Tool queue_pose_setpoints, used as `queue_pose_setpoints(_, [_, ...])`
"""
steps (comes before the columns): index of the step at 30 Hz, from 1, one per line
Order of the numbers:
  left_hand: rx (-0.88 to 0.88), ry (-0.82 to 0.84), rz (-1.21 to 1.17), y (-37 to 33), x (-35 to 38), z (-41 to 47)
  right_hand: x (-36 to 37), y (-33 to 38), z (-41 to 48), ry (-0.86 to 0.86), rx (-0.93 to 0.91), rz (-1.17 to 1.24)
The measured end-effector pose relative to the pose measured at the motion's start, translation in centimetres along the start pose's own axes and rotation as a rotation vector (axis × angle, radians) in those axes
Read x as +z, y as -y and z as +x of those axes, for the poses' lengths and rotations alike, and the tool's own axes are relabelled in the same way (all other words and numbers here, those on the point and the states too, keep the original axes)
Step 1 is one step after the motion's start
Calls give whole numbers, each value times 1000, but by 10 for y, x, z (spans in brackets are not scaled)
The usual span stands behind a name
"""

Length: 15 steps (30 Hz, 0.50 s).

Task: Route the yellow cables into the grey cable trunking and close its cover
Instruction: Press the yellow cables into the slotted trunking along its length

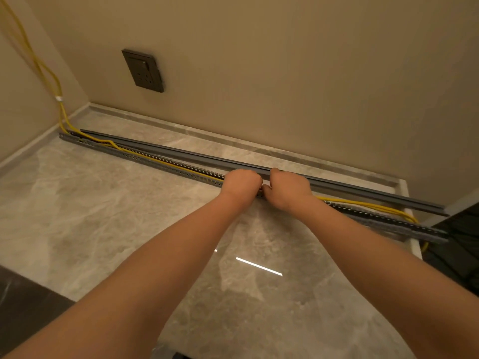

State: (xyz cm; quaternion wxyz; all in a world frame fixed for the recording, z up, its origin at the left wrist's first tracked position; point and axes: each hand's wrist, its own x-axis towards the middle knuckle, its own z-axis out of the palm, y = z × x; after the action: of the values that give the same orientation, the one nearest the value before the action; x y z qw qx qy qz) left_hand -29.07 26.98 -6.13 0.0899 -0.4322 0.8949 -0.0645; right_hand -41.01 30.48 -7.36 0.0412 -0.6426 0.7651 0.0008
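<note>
Forearms, two, bare, reaching from the near edge across the floor [103, 208], a polished marble-look surface. Wall [285, 73]: beige, carrying a dark socket [143, 70]. Trunking [145, 158]: grey slotted channel lying open on the floor, running from the left corner to the right edge. Cover [363, 191]: plain grey strip lying just behind the trunking and parallel to it, not yet fitted, presumably parked there so the channel stays open for loading. Cables [370, 205]: yellow, dropping down the corner, lying inside the channel on the left stretch, still riding above it on the right. Left hand [242, 183]: curled, knuckles up, pressing down on the trunking where the seated cable ends. Right hand [289, 189]: curled likewise, touching the left; whether either actually pinches the cables cannot be told, fingertips being hidden. Judged step: tucking cables in, working rightward; roughly half seated, cover outstanding.
</note>
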Motion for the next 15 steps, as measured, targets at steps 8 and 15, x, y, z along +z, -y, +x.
queue_pose_setpoints(8, [90, 76, 158, -25, -4, 1, -12, -34, -23, 18, 23, 41])
queue_pose_setpoints(15, [19, 61, 142, -30, -4, 0, -14, -46, -36, -2, 8, 10])
